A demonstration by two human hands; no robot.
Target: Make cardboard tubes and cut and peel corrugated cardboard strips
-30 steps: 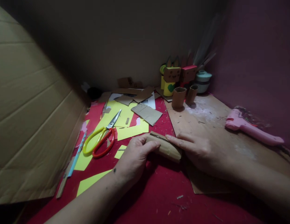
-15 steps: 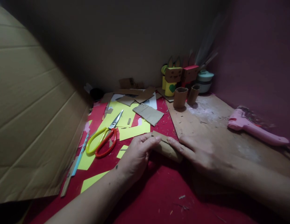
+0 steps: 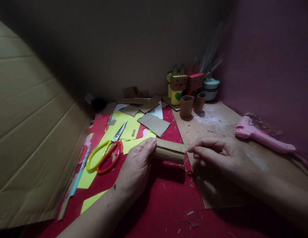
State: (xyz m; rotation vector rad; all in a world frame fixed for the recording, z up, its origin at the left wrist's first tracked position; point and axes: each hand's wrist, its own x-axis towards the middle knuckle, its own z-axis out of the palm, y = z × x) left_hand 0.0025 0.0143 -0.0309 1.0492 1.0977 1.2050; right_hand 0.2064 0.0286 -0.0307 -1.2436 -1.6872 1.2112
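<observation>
A rolled piece of brown cardboard [image 3: 170, 152] with a seam along its upper side lies across the middle of the view. My left hand [image 3: 140, 162] is closed on its left end, the thumb pressing on top. Just off the right end, my right hand [image 3: 215, 157] hovers with fingers half bent and a gap between them; nothing can be made out in it. Yellow-and-red-handled scissors [image 3: 111, 148] rest on yellow paper [image 3: 129, 145] to the left of my left hand.
Two short cardboard tubes [image 3: 186, 107] stand behind, near a yellow cardboard figure [image 3: 177, 89] and a red one [image 3: 195, 81]. A pink glue gun [image 3: 264, 137] lies at right on a brown board [image 3: 213, 129]. A large cardboard panel [image 3: 32, 132] rises at left.
My right hand has come off the cardboard roll and moved right. The roll has turned more level in my left hand. The whole view has shifted slightly.
</observation>
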